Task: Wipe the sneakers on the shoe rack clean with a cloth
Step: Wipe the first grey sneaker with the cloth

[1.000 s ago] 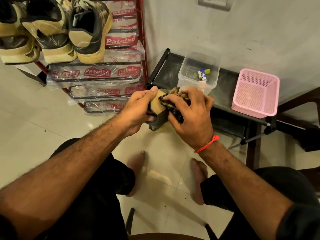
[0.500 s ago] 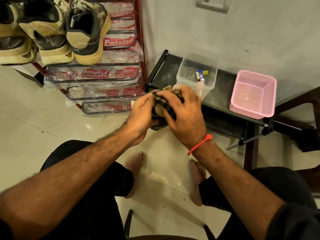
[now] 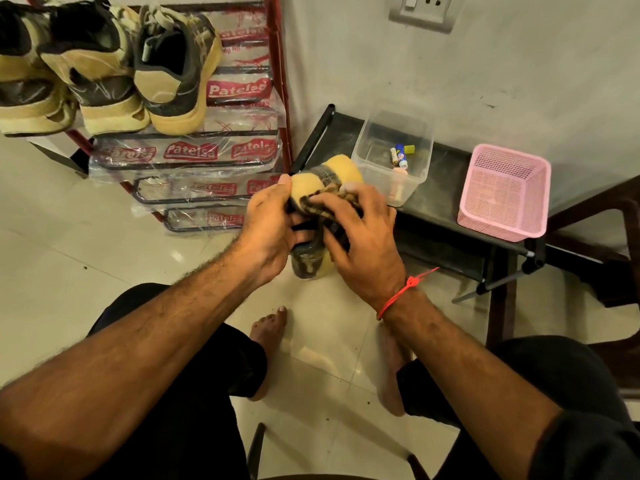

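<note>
Head view shows the sneaker I am cleaning held up in front of my knees, tan sole turned upward, its lower end pointing at the floor. My left hand is closed around its left side, thumb pressed on the sole edge, and my right hand is curled over the dark patterned cloth, pressing it flat against the shoe. So the shoe sits between my two palms, touching both, well off the red shoe rack, where three more sneakers wait on the upper tier. I judge the main risk is the shoe twisting out of my left grip if I rub hard, since I hold it only by one side. The cloth could also bunch under my fingers and just smear dirt. The clear plastic box on the black bench stands just beyond, and a wide stroke might knock it.
</note>
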